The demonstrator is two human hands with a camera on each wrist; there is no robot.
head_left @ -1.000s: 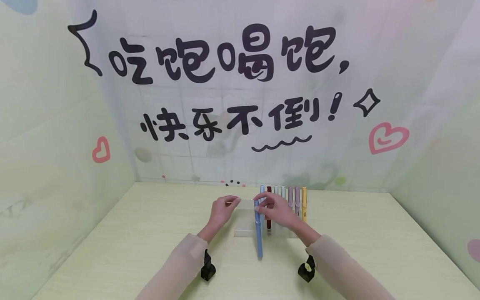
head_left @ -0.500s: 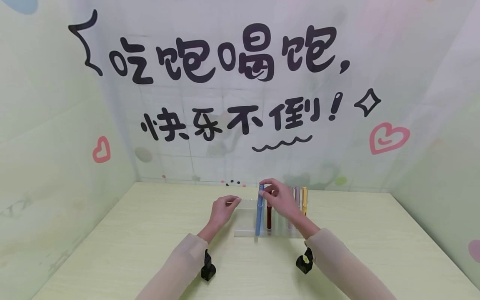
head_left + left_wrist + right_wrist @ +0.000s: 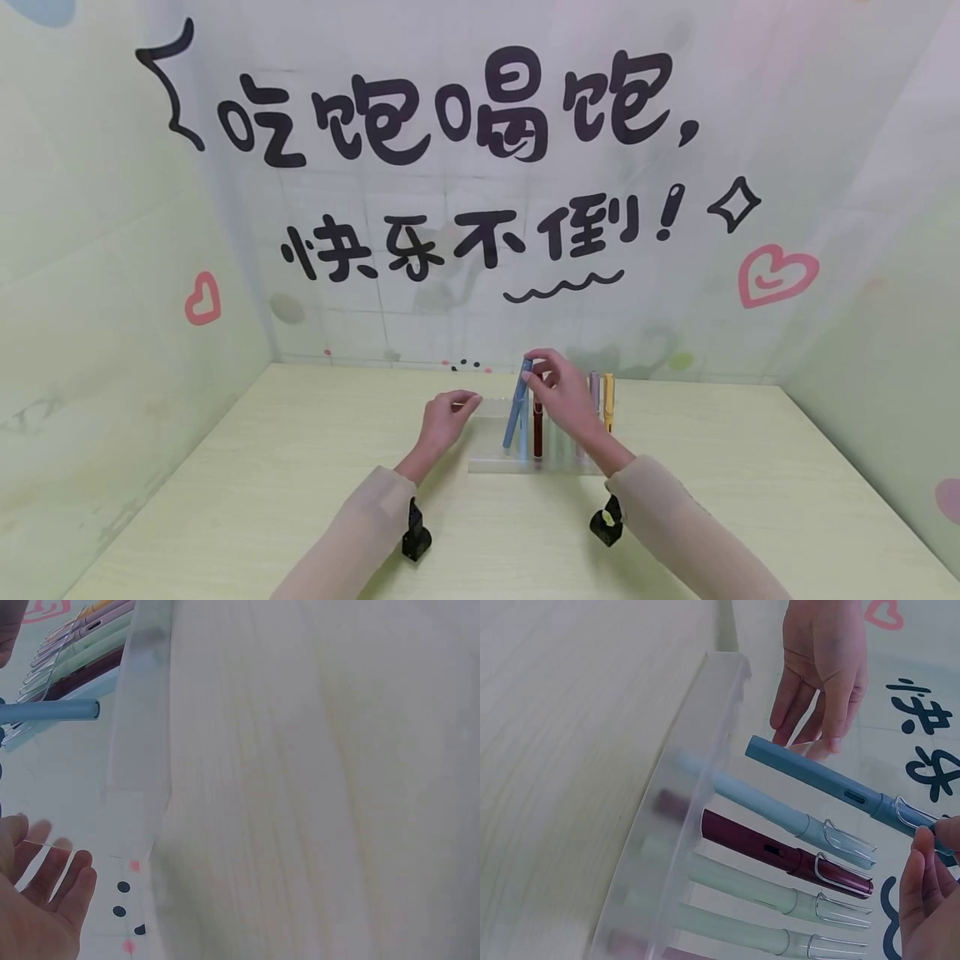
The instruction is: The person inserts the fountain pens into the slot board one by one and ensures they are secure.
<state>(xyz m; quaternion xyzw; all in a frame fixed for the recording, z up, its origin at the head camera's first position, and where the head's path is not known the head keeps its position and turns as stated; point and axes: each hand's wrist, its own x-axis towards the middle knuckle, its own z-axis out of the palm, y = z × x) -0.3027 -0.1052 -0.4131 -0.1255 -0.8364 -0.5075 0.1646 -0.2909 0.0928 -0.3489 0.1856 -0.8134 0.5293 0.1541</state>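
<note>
My right hand (image 3: 564, 393) pinches a blue pen (image 3: 516, 406) by its capped top, where a metal clip shows in the right wrist view. The pen tilts, its lower end down and to the left over the clear pen rack (image 3: 487, 467). My left hand (image 3: 447, 419) pinches the upper left corner of the rack between thumb and fingers. In the right wrist view a light blue pen (image 3: 761, 800) stands in the rack beside the held one, then a dark red pen (image 3: 757, 847) and pale green pens (image 3: 742, 883).
Further right in the rack are a purple pen (image 3: 595, 392) and a yellow pen (image 3: 609, 404). The rack stands on a pale wooden table (image 3: 337, 417), near a printed backdrop (image 3: 480, 325) with black lettering.
My right hand has lifted the blue pen from in front of the rack to above it, and the pen's lower end has swung left. My left hand stays at the rack's corner.
</note>
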